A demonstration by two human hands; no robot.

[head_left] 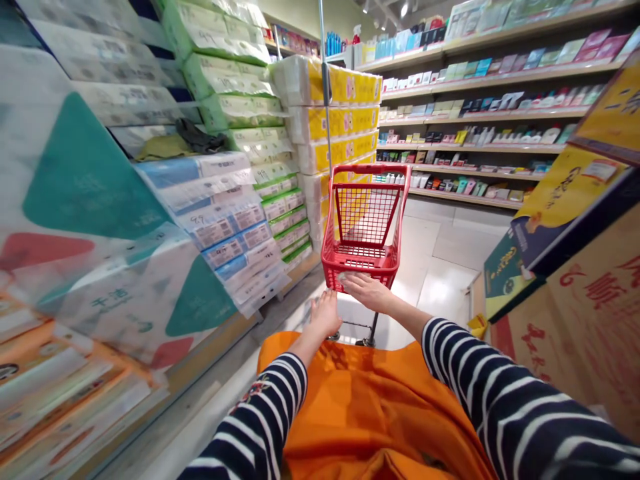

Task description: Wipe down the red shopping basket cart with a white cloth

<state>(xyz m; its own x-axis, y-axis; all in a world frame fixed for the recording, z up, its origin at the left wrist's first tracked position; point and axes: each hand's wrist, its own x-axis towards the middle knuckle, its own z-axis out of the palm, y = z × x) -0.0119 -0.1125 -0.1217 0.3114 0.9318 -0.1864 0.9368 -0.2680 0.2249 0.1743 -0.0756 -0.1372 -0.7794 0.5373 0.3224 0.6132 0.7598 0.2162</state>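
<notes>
A red plastic shopping trolley [367, 259] with grid walls stands straight ahead of me on a thin metal frame. My right hand [369, 291] reaches across its near side, the palm turned down. Under those fingertips shows a small whitish, cloth-like piece [343, 276], pressed against the red basket. My left hand [326, 315] is by the basket's lower left corner, its fingers loosely spread and nothing visible in them. Whether the left fingertips touch the basket I cannot tell.
Stacked tissue packs [240, 233] line the left side, with yellow-and-white packs [340, 120] beyond. A dark cloth [203, 139] lies on one stack. Shelves of small boxes and bottles [475, 107] fill the back. Cardboard cartons [580, 320] stand close on the right.
</notes>
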